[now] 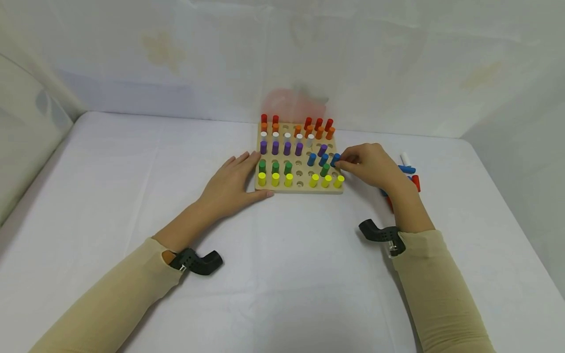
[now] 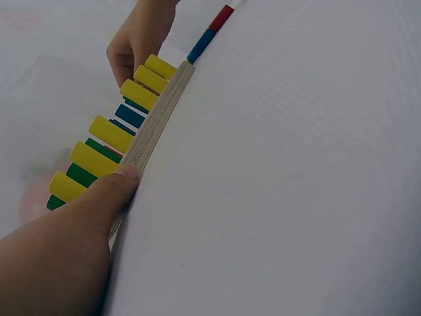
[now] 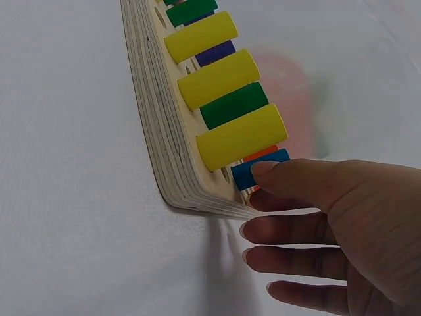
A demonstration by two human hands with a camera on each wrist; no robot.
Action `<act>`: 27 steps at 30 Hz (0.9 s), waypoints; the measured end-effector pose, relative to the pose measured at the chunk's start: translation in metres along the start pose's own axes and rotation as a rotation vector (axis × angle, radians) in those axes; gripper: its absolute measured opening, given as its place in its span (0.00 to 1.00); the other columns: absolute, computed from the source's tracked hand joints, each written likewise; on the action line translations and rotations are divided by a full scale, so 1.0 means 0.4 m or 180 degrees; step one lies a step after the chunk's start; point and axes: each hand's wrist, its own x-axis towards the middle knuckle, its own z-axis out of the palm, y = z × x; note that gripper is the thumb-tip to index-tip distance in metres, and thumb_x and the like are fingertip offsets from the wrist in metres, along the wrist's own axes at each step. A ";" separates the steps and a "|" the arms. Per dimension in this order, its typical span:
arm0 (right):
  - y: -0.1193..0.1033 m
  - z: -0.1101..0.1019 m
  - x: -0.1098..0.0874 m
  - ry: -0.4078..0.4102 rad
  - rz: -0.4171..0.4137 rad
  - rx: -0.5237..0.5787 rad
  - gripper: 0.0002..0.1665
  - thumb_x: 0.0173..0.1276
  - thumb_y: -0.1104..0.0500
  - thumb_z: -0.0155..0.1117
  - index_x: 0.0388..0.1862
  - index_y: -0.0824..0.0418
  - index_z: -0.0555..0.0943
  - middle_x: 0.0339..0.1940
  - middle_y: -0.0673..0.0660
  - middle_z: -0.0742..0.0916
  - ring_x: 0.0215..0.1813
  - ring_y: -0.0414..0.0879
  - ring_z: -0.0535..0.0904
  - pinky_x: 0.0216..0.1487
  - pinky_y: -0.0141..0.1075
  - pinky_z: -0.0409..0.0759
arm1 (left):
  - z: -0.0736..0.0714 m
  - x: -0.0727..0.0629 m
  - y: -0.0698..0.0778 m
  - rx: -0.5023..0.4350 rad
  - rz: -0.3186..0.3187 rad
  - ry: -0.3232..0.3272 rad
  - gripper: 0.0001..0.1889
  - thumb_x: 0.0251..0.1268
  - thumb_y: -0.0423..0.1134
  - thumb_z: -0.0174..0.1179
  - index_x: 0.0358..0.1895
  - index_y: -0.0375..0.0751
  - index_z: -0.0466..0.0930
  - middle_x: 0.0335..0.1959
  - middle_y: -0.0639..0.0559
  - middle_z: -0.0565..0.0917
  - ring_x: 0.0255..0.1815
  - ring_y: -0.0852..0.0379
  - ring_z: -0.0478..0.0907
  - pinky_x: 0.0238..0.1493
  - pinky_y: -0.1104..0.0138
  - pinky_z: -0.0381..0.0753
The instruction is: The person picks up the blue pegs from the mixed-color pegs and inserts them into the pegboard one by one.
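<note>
A wooden pegboard [image 1: 322, 190] stands on the table, with rows of red, orange, white, purple, blue, green and yellow pegs upright in its holes. My right hand [image 1: 372, 164] is at the board's right edge, where thumb and index finger pinch a blue peg [image 3: 260, 169] at the end of the blue row. That peg stands just behind a yellow peg [image 3: 242, 138] at the corner. On the opposite side my left hand [image 1: 231, 189] rests flat with its fingers straight, fingertips along the left edge and the thumb [image 2: 125, 176] against the front edge.
Loose blue, red and white pegs lie right of the board, partly hidden by my right forearm; among them are a white peg [image 1: 404, 159] and a red peg [image 1: 416, 183]. Behind the board rises a white cloth backdrop [image 1: 375, 63]. A black wrist mount [image 1: 200, 262] sits on each sleeve.
</note>
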 end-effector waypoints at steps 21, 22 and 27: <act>0.002 -0.003 -0.005 0.0016 -0.0018 -0.0037 0.16 0.73 0.51 0.65 0.48 0.61 0.87 0.43 0.60 0.90 0.47 0.53 0.82 0.52 0.49 0.82 | 0.003 0.001 -0.003 0.0016 0.0012 0.0002 0.54 0.60 0.72 0.60 0.82 0.45 0.53 0.81 0.46 0.61 0.84 0.45 0.53 0.85 0.50 0.50; 0.002 -0.003 -0.006 0.0015 -0.0017 -0.0035 0.16 0.73 0.51 0.65 0.48 0.62 0.87 0.42 0.60 0.90 0.47 0.53 0.82 0.52 0.49 0.82 | 0.002 0.001 -0.003 0.0014 0.0011 0.0001 0.54 0.60 0.72 0.60 0.82 0.45 0.53 0.81 0.46 0.61 0.84 0.45 0.53 0.85 0.50 0.50; 0.000 -0.004 -0.007 0.0001 -0.0017 -0.0033 0.16 0.73 0.51 0.64 0.48 0.62 0.87 0.43 0.60 0.90 0.47 0.54 0.82 0.52 0.49 0.82 | 0.000 0.000 -0.001 0.0001 0.0004 -0.0007 0.54 0.60 0.72 0.60 0.82 0.45 0.53 0.81 0.46 0.61 0.84 0.45 0.53 0.85 0.50 0.50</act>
